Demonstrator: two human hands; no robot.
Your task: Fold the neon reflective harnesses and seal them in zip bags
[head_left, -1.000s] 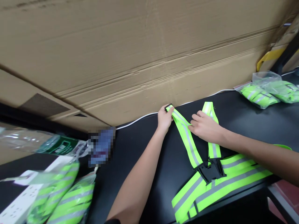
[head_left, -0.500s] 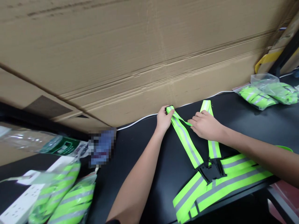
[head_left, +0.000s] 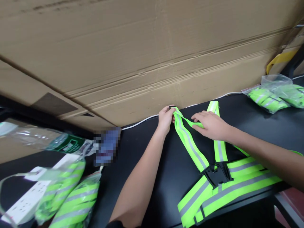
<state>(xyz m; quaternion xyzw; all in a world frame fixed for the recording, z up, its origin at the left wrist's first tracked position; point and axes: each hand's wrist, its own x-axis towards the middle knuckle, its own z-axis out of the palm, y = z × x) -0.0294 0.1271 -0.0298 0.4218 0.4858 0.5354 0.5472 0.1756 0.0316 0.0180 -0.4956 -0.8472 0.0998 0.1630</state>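
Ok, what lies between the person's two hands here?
In the head view, a narrow, folded length of lime-green reflective strap runs from the left hand across to the right hand.

The only view comes from a camera worn on the person's head, facing forward and tilted down over a black table (head_left: 163, 193). It looks from close behind the left hand (head_left: 165, 119) and right hand (head_left: 210, 125), while a large cardboard box (head_left: 152, 57) beyond the table fills the upper half.
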